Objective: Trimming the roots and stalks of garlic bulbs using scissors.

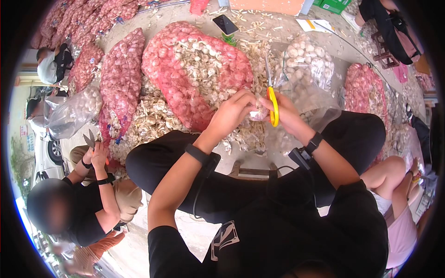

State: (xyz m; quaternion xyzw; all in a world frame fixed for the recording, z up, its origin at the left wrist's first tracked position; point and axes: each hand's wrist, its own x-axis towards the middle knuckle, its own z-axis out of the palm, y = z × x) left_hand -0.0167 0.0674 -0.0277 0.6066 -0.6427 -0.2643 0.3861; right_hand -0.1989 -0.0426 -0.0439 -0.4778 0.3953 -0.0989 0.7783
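My left hand (234,106) has its fingers closed around a pale purplish garlic bulb (257,113) above the open red mesh sack of garlic (164,60). Just right of the bulb, my right hand (286,111) grips yellow-handled scissors (273,105), blades pointing up and away from me; its fingertips are close to the bulb, and whether they touch it I cannot tell. Below my hands lie loose peels and stalks (245,134). A clear bag of white bulbs (306,55) is beyond my right hand.
Red sacks (119,78) lie left, another (361,92) right. A phone (225,24) lies at the back. A co-worker (104,204) with shears is beside my left, another (394,213) at my right. More people (48,65) sit farther left. A stool (245,172) is before my legs.
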